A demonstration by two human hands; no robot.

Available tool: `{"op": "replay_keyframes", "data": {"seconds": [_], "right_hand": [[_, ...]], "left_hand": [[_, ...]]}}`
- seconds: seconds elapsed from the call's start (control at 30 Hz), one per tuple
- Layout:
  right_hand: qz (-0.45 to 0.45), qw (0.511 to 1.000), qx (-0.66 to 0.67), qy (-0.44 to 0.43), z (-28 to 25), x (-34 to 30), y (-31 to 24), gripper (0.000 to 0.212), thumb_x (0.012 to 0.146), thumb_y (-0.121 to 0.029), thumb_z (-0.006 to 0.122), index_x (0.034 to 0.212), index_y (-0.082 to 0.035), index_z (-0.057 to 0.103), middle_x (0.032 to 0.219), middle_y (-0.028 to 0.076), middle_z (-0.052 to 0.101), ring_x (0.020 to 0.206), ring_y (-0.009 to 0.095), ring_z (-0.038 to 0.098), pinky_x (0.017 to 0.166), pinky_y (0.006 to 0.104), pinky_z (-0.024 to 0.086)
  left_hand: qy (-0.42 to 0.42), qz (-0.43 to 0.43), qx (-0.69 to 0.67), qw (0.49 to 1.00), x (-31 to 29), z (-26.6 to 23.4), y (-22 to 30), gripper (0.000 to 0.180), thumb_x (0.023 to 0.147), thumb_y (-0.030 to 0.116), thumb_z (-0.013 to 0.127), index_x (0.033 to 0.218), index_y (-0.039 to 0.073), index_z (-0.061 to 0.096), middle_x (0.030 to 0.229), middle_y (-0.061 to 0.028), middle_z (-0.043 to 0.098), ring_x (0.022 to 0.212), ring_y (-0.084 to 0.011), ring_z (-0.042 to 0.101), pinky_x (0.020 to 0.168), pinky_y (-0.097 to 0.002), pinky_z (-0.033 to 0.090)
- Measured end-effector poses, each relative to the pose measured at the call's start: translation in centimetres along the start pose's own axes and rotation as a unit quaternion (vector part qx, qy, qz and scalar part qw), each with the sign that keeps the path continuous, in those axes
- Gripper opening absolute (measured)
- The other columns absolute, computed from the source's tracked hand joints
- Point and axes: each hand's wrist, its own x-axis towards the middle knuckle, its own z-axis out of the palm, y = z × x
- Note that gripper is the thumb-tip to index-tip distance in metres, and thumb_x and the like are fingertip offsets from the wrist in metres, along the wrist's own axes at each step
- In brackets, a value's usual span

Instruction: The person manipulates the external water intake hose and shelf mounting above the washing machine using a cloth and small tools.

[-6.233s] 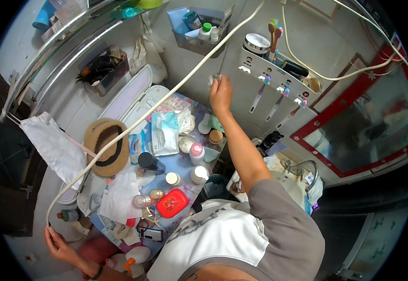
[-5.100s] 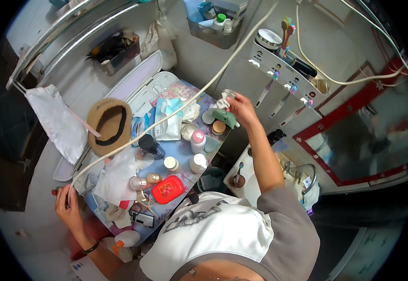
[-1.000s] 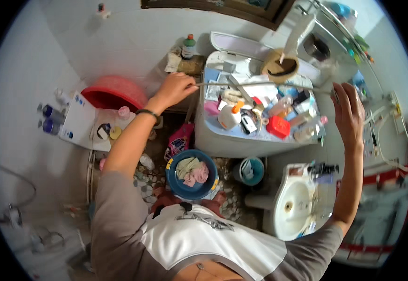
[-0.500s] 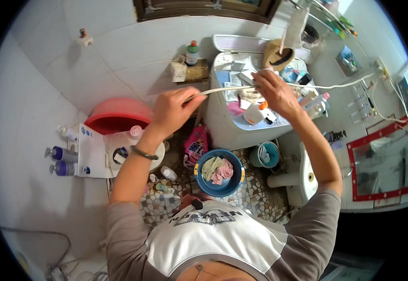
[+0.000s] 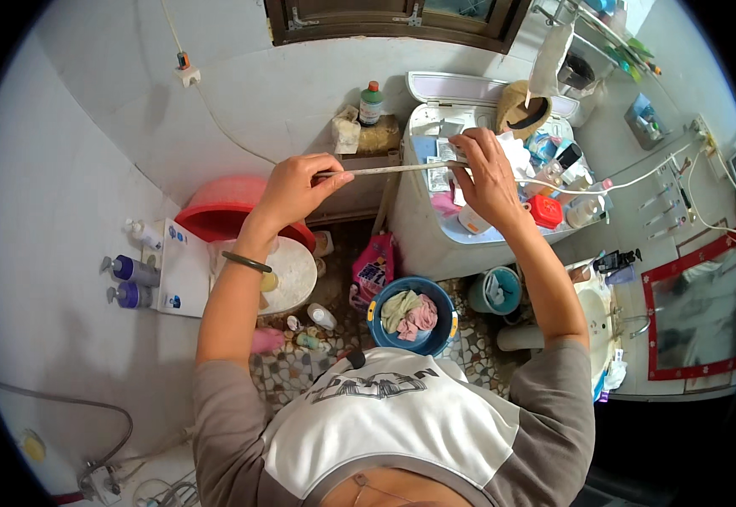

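A thin pale cord (image 5: 401, 169) runs level between my two raised hands. My left hand (image 5: 298, 186) pinches its left end above the red basin (image 5: 216, 213). My right hand (image 5: 484, 169) grips it further right, over the white washing machine (image 5: 435, 228). From there the cord trails right toward the wall. The machine's top is crowded with several bottles, jars, a red box (image 5: 545, 210) and a straw hat (image 5: 521, 108).
Below my arms on the pebbled floor stand a blue basin of cloths (image 5: 412, 314), a teal bucket (image 5: 496, 290), a pink pouch (image 5: 374, 269) and a round white stool (image 5: 287, 272). Bottles sit on a wall shelf (image 5: 173, 266) at left. A sink (image 5: 597, 325) is at right.
My view has swung from the cluttered machine and wall rack to the basin corner. Both hands have come together on the cord and now hold it stretched between them.
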Motion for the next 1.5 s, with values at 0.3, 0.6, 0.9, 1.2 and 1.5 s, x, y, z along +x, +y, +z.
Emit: {"op": "replay_keyframes", "data": {"seconds": [0.3,0.6,0.9,1.2,1.5], "right_hand": [[-0.009,0.978,0.177,0.111,3.9,4.5,-7.0,0.063,0.077,0.001,0.058,0.138,0.007,0.045,0.142,0.026,0.044,0.126,0.046,0.045,0.108,0.0513,0.039],[-0.032,0.986,-0.074,0.144,8.4,8.6,-9.8,0.05,0.079,-0.014,0.061,0.126,0.004,0.057,0.108,0.015,0.058,0.098,0.03,0.057,0.085,0.0405,0.048],[-0.126,0.982,-0.139,0.035,5.8,7.4,-7.3,0.026,0.079,-0.018,0.068,0.101,-0.005,0.061,0.084,0.006,0.055,0.077,0.024,0.055,0.069,0.0369,0.045],[-0.013,0.937,-0.345,-0.046,-4.1,-2.7,4.3,0.03,0.076,-0.013,0.069,0.104,-0.004,0.06,0.104,0.01,0.064,0.101,0.031,0.062,0.091,0.0439,0.052],[0.092,0.927,-0.354,0.078,-3.6,-6.1,5.4,0.049,0.075,-0.001,0.068,0.124,-0.003,0.064,0.117,0.012,0.068,0.109,0.031,0.063,0.095,0.0429,0.051]], "left_hand": [[0.09,0.023,-0.105,0.99,4.0,3.9,0.1,0.02,0.097,0.018,0.061,0.095,0.0,0.068,0.076,-0.014,0.066,0.066,-0.0206,0.063,0.061,-0.0352,0.047],[0.088,-0.096,-0.441,0.888,3.6,-0.4,-2.5,0.034,0.102,0.015,0.046,0.074,0.001,0.058,0.069,0.0059,0.046,0.063,-0.0029,0.039,0.056,-0.0227,0.036],[0.161,0.021,-0.263,0.951,2.7,-4.2,-1.9,0.039,0.098,0.022,0.068,0.067,-0.001,0.064,0.054,0.0033,0.05,0.05,-0.004,0.043,0.047,-0.0227,0.033],[0.274,-0.019,-0.273,0.922,0.5,-7.9,-7.2,0.043,0.098,0.024,0.067,0.063,0.003,0.056,0.058,0.002,0.048,0.051,-0.0052,0.038,0.047,-0.0236,0.026],[0.222,-0.112,-0.194,0.949,2.6,-2.6,-6.4,0.05,0.099,0.026,0.067,0.059,0.0,0.05,0.051,0.0029,0.045,0.049,-0.0049,0.039,0.046,-0.0252,0.029]]}}
